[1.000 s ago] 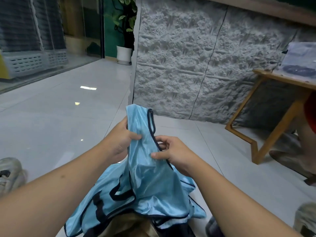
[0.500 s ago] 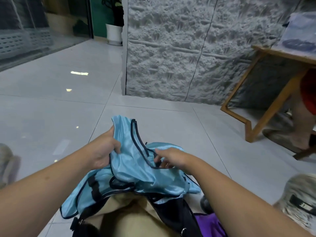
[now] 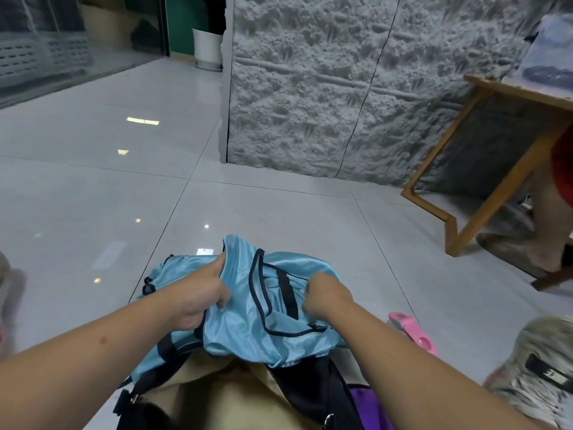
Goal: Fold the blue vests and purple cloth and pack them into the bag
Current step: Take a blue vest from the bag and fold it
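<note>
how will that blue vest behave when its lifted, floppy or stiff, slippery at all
Probably very floppy: the blue vest bunches and drapes in loose folds where the left hand and right hand hold it. Its sheen suggests a slick fabric that may slide out of a loose grip. It looks thin, so likely light for its size.

Even, soft indoor light falls around me. Ceiling lamps glare off the glossy floor [image 3: 93, 187]. Edges bend and blur.

Head-worn camera looks forward and down, close over the tiled floor [image 3: 279, 212].
</note>
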